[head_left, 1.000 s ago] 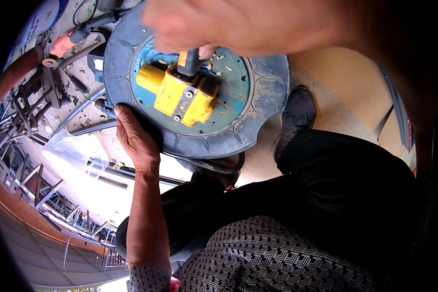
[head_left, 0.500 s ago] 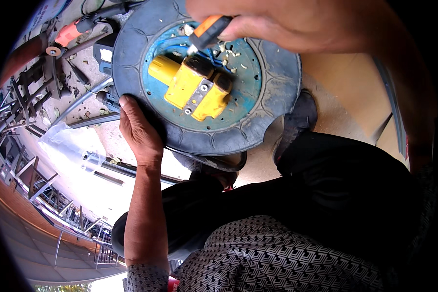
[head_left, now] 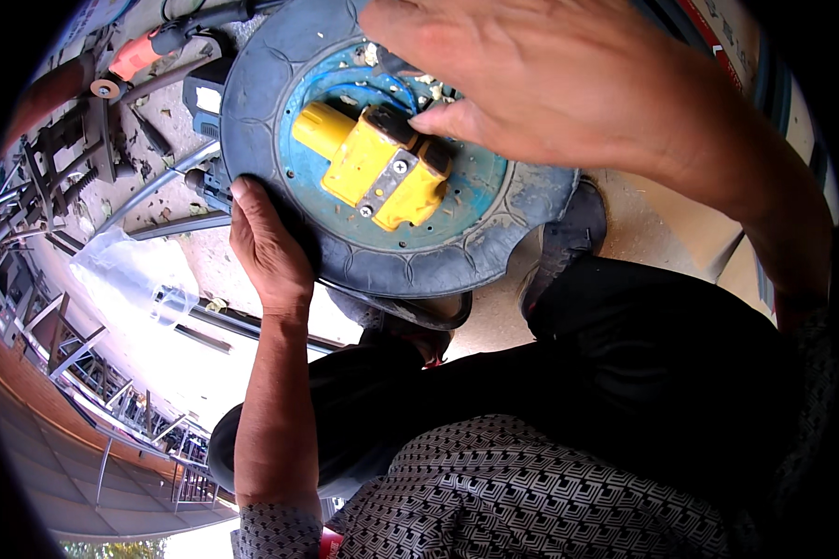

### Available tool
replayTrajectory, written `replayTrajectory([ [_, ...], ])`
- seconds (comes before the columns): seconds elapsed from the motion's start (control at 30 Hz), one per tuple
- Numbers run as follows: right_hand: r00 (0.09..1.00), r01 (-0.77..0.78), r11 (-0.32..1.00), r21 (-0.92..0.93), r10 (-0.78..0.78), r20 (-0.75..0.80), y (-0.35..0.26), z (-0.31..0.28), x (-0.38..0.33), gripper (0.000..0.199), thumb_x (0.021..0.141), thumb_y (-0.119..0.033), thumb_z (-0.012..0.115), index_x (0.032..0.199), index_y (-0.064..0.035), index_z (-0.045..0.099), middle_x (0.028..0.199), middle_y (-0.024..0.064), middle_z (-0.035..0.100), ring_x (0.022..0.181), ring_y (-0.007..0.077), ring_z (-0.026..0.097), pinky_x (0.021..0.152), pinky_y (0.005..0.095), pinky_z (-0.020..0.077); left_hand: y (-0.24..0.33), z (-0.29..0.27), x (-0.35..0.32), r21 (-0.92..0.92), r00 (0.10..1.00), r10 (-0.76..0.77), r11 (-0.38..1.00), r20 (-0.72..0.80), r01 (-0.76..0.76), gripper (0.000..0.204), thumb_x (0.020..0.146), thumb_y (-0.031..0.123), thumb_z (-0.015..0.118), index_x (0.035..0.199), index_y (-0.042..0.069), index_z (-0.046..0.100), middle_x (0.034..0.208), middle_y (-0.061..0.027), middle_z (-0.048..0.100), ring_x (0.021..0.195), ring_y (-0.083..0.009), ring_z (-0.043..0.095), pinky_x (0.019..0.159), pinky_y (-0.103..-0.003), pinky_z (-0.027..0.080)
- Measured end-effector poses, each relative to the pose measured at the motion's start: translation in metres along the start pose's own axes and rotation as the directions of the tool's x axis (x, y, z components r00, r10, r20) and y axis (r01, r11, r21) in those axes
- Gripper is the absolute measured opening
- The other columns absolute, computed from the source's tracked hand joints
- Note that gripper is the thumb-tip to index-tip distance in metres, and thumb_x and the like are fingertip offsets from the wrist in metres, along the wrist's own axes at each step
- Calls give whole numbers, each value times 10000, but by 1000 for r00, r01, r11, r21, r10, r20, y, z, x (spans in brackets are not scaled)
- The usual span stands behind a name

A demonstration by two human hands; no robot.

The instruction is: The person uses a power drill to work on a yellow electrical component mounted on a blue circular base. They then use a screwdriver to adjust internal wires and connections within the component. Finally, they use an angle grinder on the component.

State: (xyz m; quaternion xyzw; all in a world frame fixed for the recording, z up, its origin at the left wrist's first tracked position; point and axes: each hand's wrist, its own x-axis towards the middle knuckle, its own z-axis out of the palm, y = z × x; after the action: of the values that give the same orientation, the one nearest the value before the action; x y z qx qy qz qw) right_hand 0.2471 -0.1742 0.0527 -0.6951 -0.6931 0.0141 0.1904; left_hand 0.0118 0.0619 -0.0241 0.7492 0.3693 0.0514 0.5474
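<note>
A round disc (head_left: 382, 265) with a dark grey rubbery rim and a blue-green centre is held tilted above my legs. My left hand (head_left: 272, 244) grips its left edge, thumb on top, the other fingers hidden underneath. On its centre sits a yellow plastic block (head_left: 345, 182) with black parts and a metal strip held by two screws. Blue wires (head_left: 401, 93) curve behind the block among pale crumbs. My right hand (head_left: 531, 93) reaches over the far part, its thumb near the block. A dark piece of the utility knife (head_left: 391, 61) shows under its curled fingers; the rest is hidden.
An angle grinder with an orange body (head_left: 135, 56) lies at the far left, among metal bars and scraps. A clear plastic bag (head_left: 135, 275) rests on the floor to the left. Cardboard (head_left: 667, 219) lies at the right, past my shoe (head_left: 569, 233).
My right hand has swung lower over the disc and turned, so its back now covers the orange-and-black knife handle. The disc has shifted slightly right; my left hand keeps its grip.
</note>
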Motion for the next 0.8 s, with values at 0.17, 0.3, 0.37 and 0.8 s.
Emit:
replayTrajectory([
  [0.17, 991, -67, 975, -212, 90, 102, -3, 25, 4, 221, 916, -152, 547, 967, 63, 559, 759, 125, 537, 772, 244, 516, 814, 366, 424, 1, 4, 1, -37, 1000, -28, 999, -10, 28, 594, 1134, 470, 386, 1237, -71, 607, 1116, -82, 661, 1005, -127, 544, 929, -264, 446],
  [0.3, 995, -95, 978, -188, 95, -12, -4, 30, 9, 226, 906, -167, 554, 947, 53, 583, 779, 115, 556, 809, 230, 536, 842, 376, 420, 0, 0, 0, -36, 999, -33, 999, -18, 32, 599, 1133, 472, 386, 1244, -74, 606, 1124, -86, 664, 1011, -129, 551, 928, -266, 449],
  [0.37, 976, -36, 923, -383, -50, -212, 3, 56, 2, 224, 897, -167, 559, 942, 49, 596, 792, 120, 571, 830, 233, 552, 854, 378, 421, 3, 2, -1, -29, 999, -33, 999, -18, 33, 601, 1134, 470, 385, 1254, -76, 604, 1127, -87, 666, 1016, -129, 554, 929, -266, 449],
  [0.8, 962, -267, 943, 201, 273, -5, -6, 27, 17, 132, 824, -44, 640, 869, 26, 539, 789, 180, 568, 846, 352, 591, 842, 469, 457, -1, 1, 1, -40, 999, -39, 998, -9, 39, 625, 1124, 493, 405, 1293, -71, 612, 1180, -78, 672, 1045, -128, 561, 968, -266, 437],
])
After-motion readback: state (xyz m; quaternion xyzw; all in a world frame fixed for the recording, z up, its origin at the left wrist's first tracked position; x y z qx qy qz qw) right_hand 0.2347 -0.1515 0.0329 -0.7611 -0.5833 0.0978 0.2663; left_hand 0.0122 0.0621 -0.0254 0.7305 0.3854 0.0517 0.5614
